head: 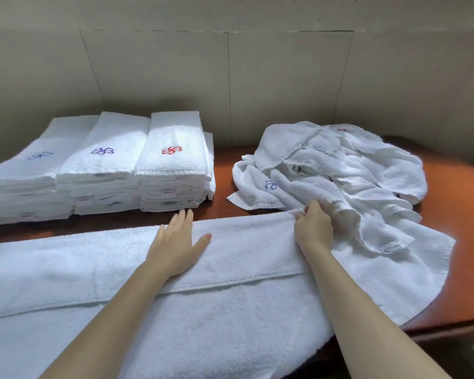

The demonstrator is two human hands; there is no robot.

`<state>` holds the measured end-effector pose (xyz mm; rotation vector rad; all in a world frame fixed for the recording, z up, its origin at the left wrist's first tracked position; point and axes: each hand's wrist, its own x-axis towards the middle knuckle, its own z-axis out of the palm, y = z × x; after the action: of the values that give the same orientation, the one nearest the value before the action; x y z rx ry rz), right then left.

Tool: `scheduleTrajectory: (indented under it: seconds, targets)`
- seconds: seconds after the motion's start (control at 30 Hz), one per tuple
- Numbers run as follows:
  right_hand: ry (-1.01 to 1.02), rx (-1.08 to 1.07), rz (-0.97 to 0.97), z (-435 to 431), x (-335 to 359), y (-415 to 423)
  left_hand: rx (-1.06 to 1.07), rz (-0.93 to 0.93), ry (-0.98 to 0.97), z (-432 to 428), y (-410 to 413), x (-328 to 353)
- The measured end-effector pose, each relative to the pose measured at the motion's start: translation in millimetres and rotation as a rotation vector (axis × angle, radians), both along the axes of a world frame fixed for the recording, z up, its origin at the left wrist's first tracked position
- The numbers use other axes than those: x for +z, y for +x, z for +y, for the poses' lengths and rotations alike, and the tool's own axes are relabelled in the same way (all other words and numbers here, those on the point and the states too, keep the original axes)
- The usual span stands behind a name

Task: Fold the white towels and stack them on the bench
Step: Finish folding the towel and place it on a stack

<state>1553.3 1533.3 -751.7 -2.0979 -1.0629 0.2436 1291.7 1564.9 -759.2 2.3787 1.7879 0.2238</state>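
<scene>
**Head view: towel spread along the near edge, both hands on it**

Head camera looked down on a reddish-brown tabletop [454, 187] set against a pale panelled wall [285, 77]. A long white towel [230, 310] lay spread along the near edge, a folded-over hem running lengthwise across it and its right end rumpled. Three stacks of folded towels [101, 170] stood side by side at the far left, the tops bearing blue, purple and red flower emblems. A heap of unfolded towels [340, 165] sat at the far right, touching the spread towel's far edge. The left hand [175, 242] lay flat on the spread towel, fingers straight and slightly apart. The right hand [314, 228] pinched that towel's far edge, fingers curled on the cloth.
</scene>
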Motion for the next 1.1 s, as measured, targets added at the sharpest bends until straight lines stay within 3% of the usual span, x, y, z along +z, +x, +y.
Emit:
scheduleTrajectory:
  seconds: [0.17, 0.27, 0.33, 0.37, 0.43, 0.5, 0.6, 0.77, 0.87, 1.0, 1.1]
  targets:
    - [-0.146, -0.009, -0.183, -0.4, 5.9, -8.7, -0.055, 0.121, -0.116, -8.2, -41.3, 7.1]
    - [-0.314, 0.019, -0.485, -6.7, 11.5, -23.6, -0.041, 0.136, -0.148, -13.9, -64.4, 7.0]
    - [-0.237, 0.091, -0.666, -7.2, 17.2, -41.4, -0.037, 0.083, -0.110, -16.7, -71.1, 4.8]
    - [-0.146, 0.188, -0.677, -6.1, 17.7, -52.7, -0.037, 0.048, -0.085, -16.8, -72.4, 4.2]
    - [-0.087, 0.473, -0.499, -6.6, 13.1, -78.5, -0.012, 0.000, -0.051, -14.7, -76.6, 4.6]
    - [-0.299, 0.685, -0.390, -10.1, 2.3, -100.6, 0.055, 0.002, -0.056, -10.7, -91.3, 5.6]
    - [-0.435, 0.698, -0.462, -10.4, -8.8, -101.6, 0.163, 0.029, -0.095, -3.7, -127.8, 6.5]
    - [-0.565, 0.509, -0.465, -5.3, 0.6, -116.8, 0.410, -0.013, -0.054, -6.0, -210.8, 7.3]
    - [-0.626, 0.438, -0.583, -3.7, 6.6, -148.4, 0.544, -0.104, -0.034, -16.6, -257.4, 6.9]
    - [-0.400, 0.708, -0.566, -3.5, 5.6, -209.4, 0.743, -0.097, 0.074, -36.9, -304.2, 6.4]
    - [-0.321, 0.937, -0.516, -6.4, -6.3, -250.6, 0.972, -0.058, 0.046, -52.2, -331.1, 4.7]
